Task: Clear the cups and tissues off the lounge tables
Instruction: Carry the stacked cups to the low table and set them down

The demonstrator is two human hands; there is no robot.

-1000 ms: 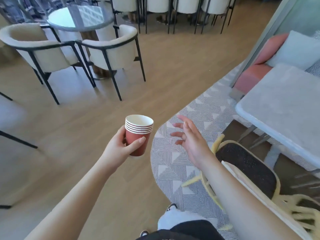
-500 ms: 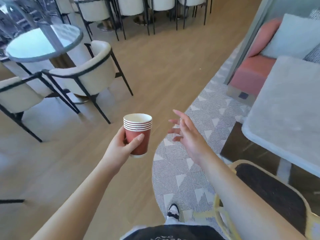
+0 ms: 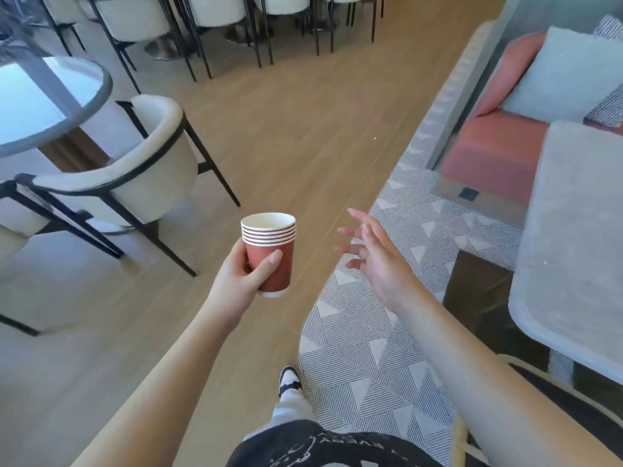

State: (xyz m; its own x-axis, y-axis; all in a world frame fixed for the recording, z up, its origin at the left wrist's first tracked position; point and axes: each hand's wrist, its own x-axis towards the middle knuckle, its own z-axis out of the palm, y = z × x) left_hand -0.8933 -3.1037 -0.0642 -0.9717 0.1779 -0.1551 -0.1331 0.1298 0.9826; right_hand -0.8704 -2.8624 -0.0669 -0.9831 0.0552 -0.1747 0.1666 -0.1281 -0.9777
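A stack of several red paper cups [image 3: 271, 251] with white rims stays upright in front of me, above the wooden floor. My left hand [image 3: 241, 278] grips the stack from the left, thumb across its front. To the right of the cups my right hand [image 3: 377, 261] is held out with fingers spread and holds nothing. A grey lounge table [image 3: 573, 237] stands at the right; the part of its top that shows is bare. No tissues are in view.
A round glass table [image 3: 50, 102] with white black-framed armchairs [image 3: 135, 170] stands at the left. More white chairs line the back. A patterned grey rug [image 3: 371, 348] lies under my right arm. A pink sofa [image 3: 492, 153] with grey cushions sits at the right.
The view has turned left and forward: the glass table and armchairs slid left and closer, the yellow chair dropped out at the lower right. Both hands keep their poses.
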